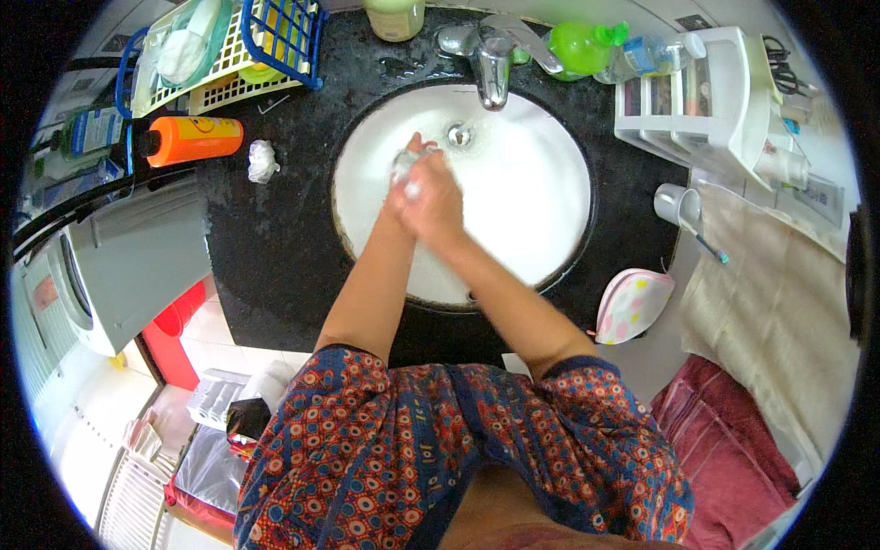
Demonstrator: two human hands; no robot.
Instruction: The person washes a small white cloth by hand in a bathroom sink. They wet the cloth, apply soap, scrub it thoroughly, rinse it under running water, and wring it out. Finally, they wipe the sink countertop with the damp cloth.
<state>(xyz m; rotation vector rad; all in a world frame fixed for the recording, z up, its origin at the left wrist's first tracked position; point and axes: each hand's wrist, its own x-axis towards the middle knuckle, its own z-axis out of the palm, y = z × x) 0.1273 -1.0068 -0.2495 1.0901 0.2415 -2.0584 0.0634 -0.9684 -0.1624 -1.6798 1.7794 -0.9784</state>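
Plainly, both our forearms reach up from the lower edge and draw together over the sink (536,206), like the two sides of a narrow peak. The left forearm (368,298) stands steeper, leaning a little to the right; the right forearm (513,302) slants farther across, up and to the left. Our right hand (433,197) lies over our left hand (401,177), the two touching, with the wrists close together. White foam (412,190) shows on the hands, above the left part of the bowl and just beside the drain (460,136) (blur softens the fingers here). Most of the left hand is covered, so we cannot tell whether it is open or closed; nor can we tell whether the right hand grips anything within.

Beyond our hands, the tap (493,69) leans over the far rim. On the black surface (266,247), an orange bottle (197,140) lies off to our left with a crumpled white wad (262,161) near it, while a cup (676,203) and a spotted pouch (634,304) sit to our right.
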